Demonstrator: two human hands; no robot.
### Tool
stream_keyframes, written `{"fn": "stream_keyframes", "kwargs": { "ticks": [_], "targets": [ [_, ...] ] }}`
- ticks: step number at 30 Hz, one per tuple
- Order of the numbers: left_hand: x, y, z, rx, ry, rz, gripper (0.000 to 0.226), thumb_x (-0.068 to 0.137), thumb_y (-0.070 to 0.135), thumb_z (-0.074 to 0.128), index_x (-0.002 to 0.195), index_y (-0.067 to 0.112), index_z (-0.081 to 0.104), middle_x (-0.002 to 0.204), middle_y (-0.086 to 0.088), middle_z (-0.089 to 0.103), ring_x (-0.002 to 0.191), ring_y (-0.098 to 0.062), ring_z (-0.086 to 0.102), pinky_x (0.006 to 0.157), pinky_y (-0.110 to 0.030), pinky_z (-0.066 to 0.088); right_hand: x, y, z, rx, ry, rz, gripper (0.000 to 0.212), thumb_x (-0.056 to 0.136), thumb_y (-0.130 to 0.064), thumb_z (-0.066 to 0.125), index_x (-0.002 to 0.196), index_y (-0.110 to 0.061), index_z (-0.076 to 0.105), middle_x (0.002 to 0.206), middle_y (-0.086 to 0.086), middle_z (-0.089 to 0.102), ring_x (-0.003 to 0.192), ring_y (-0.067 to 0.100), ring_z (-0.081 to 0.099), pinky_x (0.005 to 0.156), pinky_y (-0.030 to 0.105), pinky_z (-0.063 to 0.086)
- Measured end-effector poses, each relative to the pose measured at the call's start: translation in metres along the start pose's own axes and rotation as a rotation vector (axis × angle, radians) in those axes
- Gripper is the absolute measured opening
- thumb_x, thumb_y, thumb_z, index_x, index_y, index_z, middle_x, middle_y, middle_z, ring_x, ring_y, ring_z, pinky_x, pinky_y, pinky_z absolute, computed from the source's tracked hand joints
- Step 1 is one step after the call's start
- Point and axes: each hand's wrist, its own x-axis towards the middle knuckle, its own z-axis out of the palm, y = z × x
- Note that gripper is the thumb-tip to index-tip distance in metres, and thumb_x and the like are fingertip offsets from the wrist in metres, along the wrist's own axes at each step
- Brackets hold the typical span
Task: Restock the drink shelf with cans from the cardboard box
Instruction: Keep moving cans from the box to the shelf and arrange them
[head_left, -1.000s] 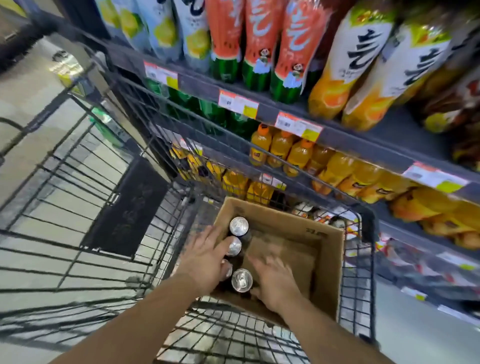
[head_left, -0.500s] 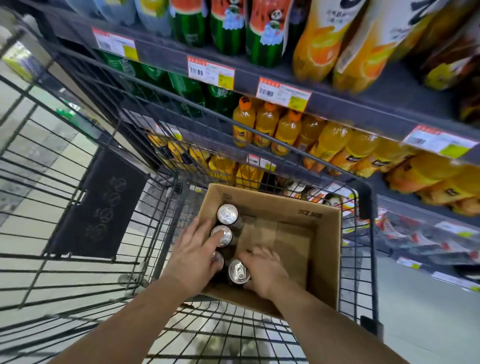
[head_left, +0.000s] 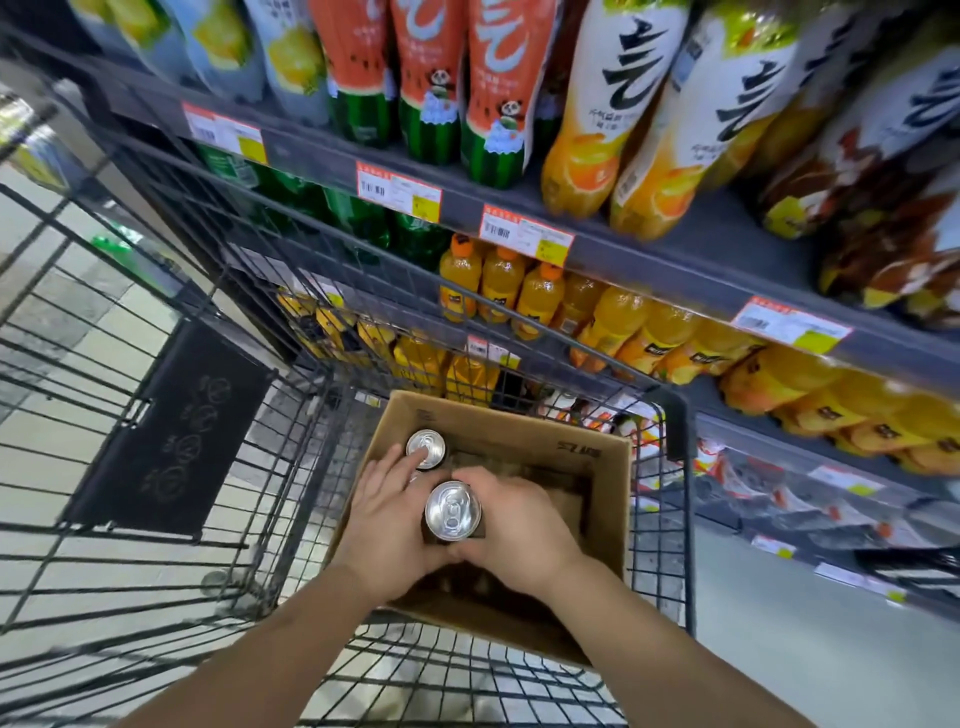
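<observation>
An open cardboard box (head_left: 524, 434) sits in the wire cart. Both hands are down inside it. A dark can with a silver top (head_left: 453, 512) is raised between them. My right hand (head_left: 524, 525) wraps around its right side. On its left side presses the palm of my left hand (head_left: 382, 519), and the fingertips reach a second can (head_left: 426, 449) that stands at the box's far left corner. Whatever else is in the box is hidden under my hands.
The black wire cart (head_left: 670, 519) surrounds the box, with a dark folded seat flap (head_left: 171, 431) on the left. Just beyond stand grey shelves (head_left: 675, 249) with orange-drink bottles (head_left: 498, 286), watermelon-label bottles (head_left: 493, 104) and price tags. Tiled floor lies to the left.
The near can has come up between both hands and looks closer to the camera. My right hand has closed around it. The view has tilted up toward the shelves.
</observation>
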Motion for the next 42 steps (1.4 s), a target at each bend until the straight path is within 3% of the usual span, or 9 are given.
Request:
{"fn": "stream_keyframes", "kwargs": {
  "ticks": [3, 7, 11, 18, 25, 29, 36, 42],
  "targets": [
    [0.002, 0.0, -0.001, -0.071, 0.04, -0.003, 0.083, 0.054, 0.064, 0.076, 0.128, 0.032, 0.056, 0.147, 0.004, 0.041, 0.145, -0.02, 0.018, 0.119, -0.044, 0.012, -0.003, 0.001, 0.0, 0.004, 0.005, -0.024, 0.073, 0.074, -0.039, 0.078, 0.137, -0.034, 0.042, 0.132, -0.006, 0.059, 0.123, 0.019, 0.052, 0.107, 0.034, 0.036],
    [-0.001, -0.008, -0.011, -0.167, 0.088, -0.043, 0.078, 0.048, 0.057, 0.084, 0.119, 0.035, 0.06, 0.139, 0.013, 0.042, 0.141, -0.02, 0.024, 0.114, -0.031, 0.014, -0.001, 0.018, 0.007, -0.029, -0.053, 0.023, 0.082, 0.077, -0.036, 0.077, 0.145, -0.035, 0.03, 0.145, -0.004, 0.048, 0.135, 0.019, 0.042, 0.113, 0.036, 0.032],
    [-0.005, -0.016, -0.033, -0.285, 0.086, -0.087, 0.07, 0.045, 0.045, 0.091, 0.103, 0.052, 0.053, 0.137, 0.019, 0.036, 0.137, -0.012, 0.025, 0.112, -0.029, 0.018, 0.008, 0.039, 0.034, -0.071, -0.165, 0.063, 0.074, 0.084, -0.03, 0.071, 0.145, -0.037, 0.03, 0.149, 0.001, 0.042, 0.14, 0.024, 0.034, 0.115, 0.039, 0.028],
    [-0.015, -0.044, -0.06, -0.303, 0.07, -0.099, 0.072, 0.038, 0.069, 0.076, 0.106, 0.063, 0.053, 0.138, 0.024, 0.037, 0.132, 0.0, 0.028, 0.107, -0.02, 0.019, 0.027, 0.047, 0.067, -0.032, -0.276, 0.051, 0.071, 0.089, -0.024, 0.066, 0.147, -0.041, 0.028, 0.155, 0.007, 0.031, 0.145, 0.025, 0.023, 0.117, 0.035, 0.018],
    [-0.017, -0.057, -0.059, -0.292, 0.048, -0.129, 0.076, 0.04, 0.069, 0.078, 0.111, 0.053, 0.055, 0.141, 0.025, 0.034, 0.137, -0.006, 0.028, 0.113, -0.033, 0.026, 0.05, 0.037, 0.085, -0.073, -0.311, 0.003, 0.074, 0.084, -0.034, 0.071, 0.145, -0.041, 0.03, 0.143, 0.003, 0.043, 0.134, 0.025, 0.036, 0.112, 0.038, 0.026],
    [-0.015, -0.059, -0.058, -0.298, 0.072, -0.148, 0.076, 0.041, 0.058, 0.088, 0.109, 0.053, 0.054, 0.139, 0.023, 0.035, 0.135, -0.006, 0.029, 0.109, -0.024, 0.023, 0.059, 0.032, 0.101, -0.1, -0.337, -0.026, 0.075, 0.08, -0.041, 0.072, 0.144, -0.038, 0.033, 0.142, 0.004, 0.044, 0.131, 0.027, 0.038, 0.106, 0.037, 0.031],
    [-0.004, -0.058, -0.055, -0.349, 0.088, -0.176, 0.071, 0.038, 0.067, 0.075, 0.105, 0.051, 0.056, 0.137, 0.014, 0.038, 0.132, -0.001, 0.031, 0.101, -0.002, 0.017, 0.061, 0.036, 0.112, -0.067, -0.315, -0.047, 0.07, 0.078, -0.04, 0.073, 0.138, -0.039, 0.037, 0.138, 0.002, 0.047, 0.128, 0.026, 0.043, 0.104, 0.035, 0.033],
    [0.001, -0.06, -0.05, -0.328, 0.094, -0.154, 0.069, 0.039, 0.067, 0.075, 0.104, 0.06, 0.055, 0.134, 0.033, 0.031, 0.133, -0.003, 0.031, 0.108, -0.022, 0.023, 0.062, 0.036, 0.118, -0.022, -0.299, -0.041, 0.065, 0.077, -0.037, 0.075, 0.133, -0.034, 0.041, 0.134, 0.0, 0.054, 0.121, 0.025, 0.052, 0.097, 0.033, 0.039]
  ]
}}
